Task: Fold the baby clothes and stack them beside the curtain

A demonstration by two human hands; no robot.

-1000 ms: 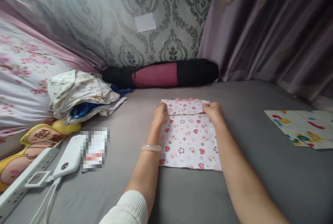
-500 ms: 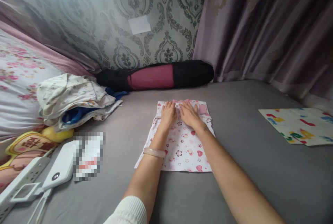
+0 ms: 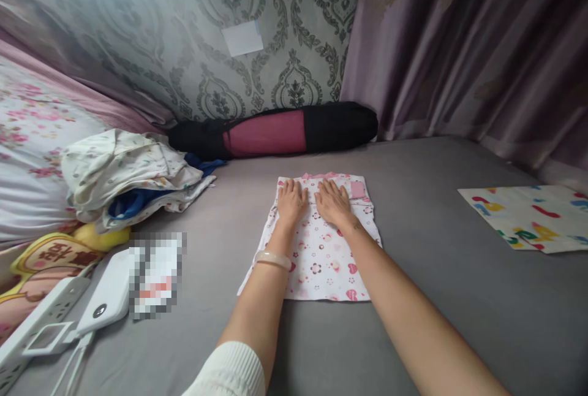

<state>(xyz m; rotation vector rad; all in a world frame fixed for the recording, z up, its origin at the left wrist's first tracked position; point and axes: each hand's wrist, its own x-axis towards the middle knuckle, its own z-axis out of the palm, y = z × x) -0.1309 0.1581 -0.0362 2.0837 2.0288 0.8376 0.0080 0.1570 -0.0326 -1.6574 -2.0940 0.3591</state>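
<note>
We rest our left hand (image 3: 293, 201) and right hand (image 3: 333, 201) flat, fingers extended, gripping nothing, on the white heart-and-flower-printed folded cloth (image 3: 316, 255); beyond it lies a black-and-maroon cylindrical fabric bag (image 3: 266, 132).

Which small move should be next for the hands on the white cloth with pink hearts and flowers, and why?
Perhaps slide the right hand outward over the small pink patch, to smooth the folded far strip of the cloth: the left hand lies flat near this strip's left end, while the right hand leaves the right end uncovered.
</note>
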